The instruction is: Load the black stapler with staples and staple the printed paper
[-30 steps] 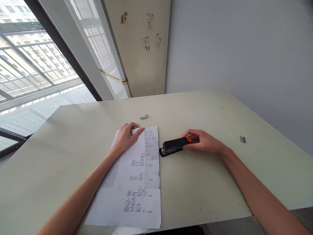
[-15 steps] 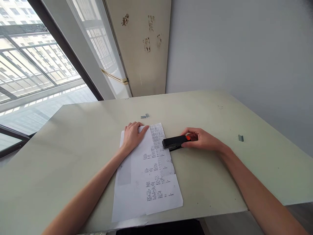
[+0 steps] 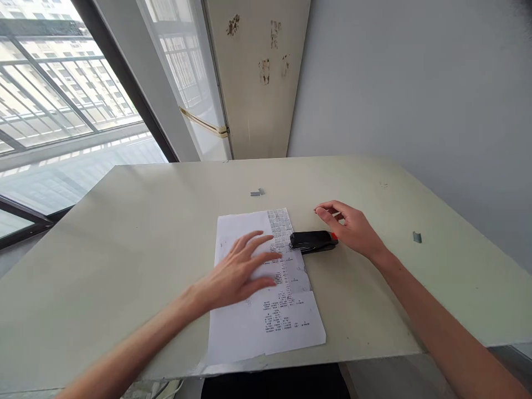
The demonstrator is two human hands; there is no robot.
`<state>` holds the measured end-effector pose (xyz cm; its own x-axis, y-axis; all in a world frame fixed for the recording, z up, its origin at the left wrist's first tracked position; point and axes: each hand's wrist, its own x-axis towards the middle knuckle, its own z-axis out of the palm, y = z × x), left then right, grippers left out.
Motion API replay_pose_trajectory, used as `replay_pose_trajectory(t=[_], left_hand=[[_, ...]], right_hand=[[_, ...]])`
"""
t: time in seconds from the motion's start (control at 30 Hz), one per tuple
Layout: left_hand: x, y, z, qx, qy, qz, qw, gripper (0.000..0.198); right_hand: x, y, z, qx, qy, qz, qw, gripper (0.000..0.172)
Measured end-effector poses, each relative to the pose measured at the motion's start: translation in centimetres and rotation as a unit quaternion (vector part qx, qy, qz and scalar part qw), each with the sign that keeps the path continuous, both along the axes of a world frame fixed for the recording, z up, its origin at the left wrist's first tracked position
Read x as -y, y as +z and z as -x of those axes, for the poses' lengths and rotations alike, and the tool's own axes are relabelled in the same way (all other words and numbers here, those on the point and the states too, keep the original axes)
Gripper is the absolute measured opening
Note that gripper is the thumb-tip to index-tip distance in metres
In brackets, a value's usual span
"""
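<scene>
Printed white paper sheets (image 3: 266, 321) lie on the pale green table (image 3: 124, 233) in front of me. A black stapler (image 3: 312, 241) with a red end rests at the sheets' upper right edge. My left hand (image 3: 241, 271) hovers over the middle of the sheets, fingers spread and open, holding nothing. My right hand (image 3: 353, 227) sits just right of the stapler's rear end, fingers loosely apart, lifted off it and holding nothing.
Small strips of staples lie on the table, one behind the sheets (image 3: 257, 192) and one at the far right (image 3: 417, 237). A grey wall stands close behind and to the right. A large window (image 3: 54, 111) and a worn door panel (image 3: 257, 77) are at the back left.
My right hand has let go of the stapler and lifted off it. My left hand left the sheets' top corner and moved back over their middle, fingers spread.
</scene>
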<state>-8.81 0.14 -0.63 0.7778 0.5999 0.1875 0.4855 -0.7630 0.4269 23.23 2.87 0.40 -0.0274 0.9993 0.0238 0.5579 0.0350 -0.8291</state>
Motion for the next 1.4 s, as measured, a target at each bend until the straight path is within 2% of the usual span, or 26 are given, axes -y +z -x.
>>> replay_pose_trajectory(t=[0.1,0.27,0.37,0.6,0.87,1.1,1.4], left_hand=[[1.0,-0.5,-0.8,-0.018,-0.025,-0.017,0.999,0.057],[0.4,-2.0,-2.1,-0.008,-0.045,-0.031,0.998,0.058],[0.2,-2.5,-2.2,-0.009,-0.048,-0.025,0.999,0.06],[0.0,-3.3,-2.4,-0.002,-0.051,-0.006,0.999,0.062],[0.0,-4.1,-2.7,0.036,-0.046,0.002,0.998,0.062],[0.1,-4.5,-3.0,0.022,-0.047,0.003,0.999,0.065],[0.2,-4.6,-3.0,0.026,-0.041,-0.002,0.999,0.065]], right_hand=[[-0.3,0.9,2.7,0.029,0.029,0.011,0.999,0.063],[-0.9,1.2,6.0,0.083,0.101,0.071,0.989,0.071],[-0.7,1.2,7.1,0.141,0.106,0.076,0.981,0.071],[-0.4,1.2,7.6,0.195,0.088,0.106,0.971,0.075],[-0.3,1.1,8.0,0.238,0.078,0.123,0.96,0.071],[0.1,1.7,8.6,0.292,0.062,0.12,0.947,0.068],[0.0,0.9,8.7,0.3,0.048,0.105,0.947,0.058]])
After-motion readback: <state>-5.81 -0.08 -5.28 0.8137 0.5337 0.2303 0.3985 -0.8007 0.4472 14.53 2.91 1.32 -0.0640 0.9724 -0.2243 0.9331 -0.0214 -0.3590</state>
